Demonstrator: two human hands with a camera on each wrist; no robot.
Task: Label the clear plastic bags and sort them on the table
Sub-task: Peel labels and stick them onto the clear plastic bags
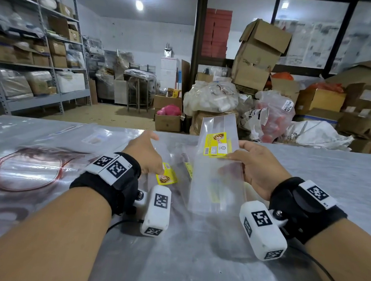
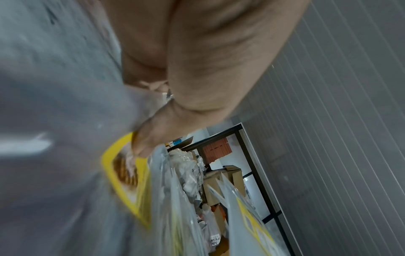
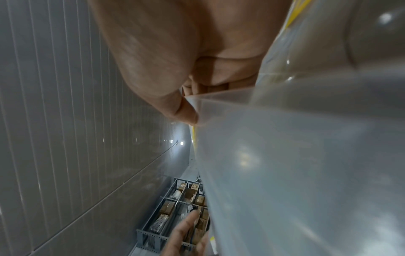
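Note:
My right hand [image 1: 251, 164] pinches a long clear plastic bag [image 1: 216, 184] by its right edge and holds it tilted up off the table; its thumb lies beside the yellow label [image 1: 216, 144] stuck on the bag. The right wrist view shows that thumb [image 3: 186, 110] on the bag's [image 3: 295, 164] edge. My left hand [image 1: 146, 155] reaches over another clear bag [image 1: 158, 152] lying flat, fingers stretched forward and thumb pressing its yellow label [image 1: 166, 177]. The left wrist view shows a fingertip [image 2: 142, 147] on that label [image 2: 127, 181]. A third labelled bag [image 1: 188, 169] lies between them.
The grey table [image 1: 196, 257] runs wide in front of me. A large clear plastic sheet with a red loop [image 1: 28, 169] lies at the left. Beyond the far edge stand cardboard boxes [image 1: 258, 54], stuffed plastic sacks [image 1: 212, 97] and metal shelving [image 1: 46, 49].

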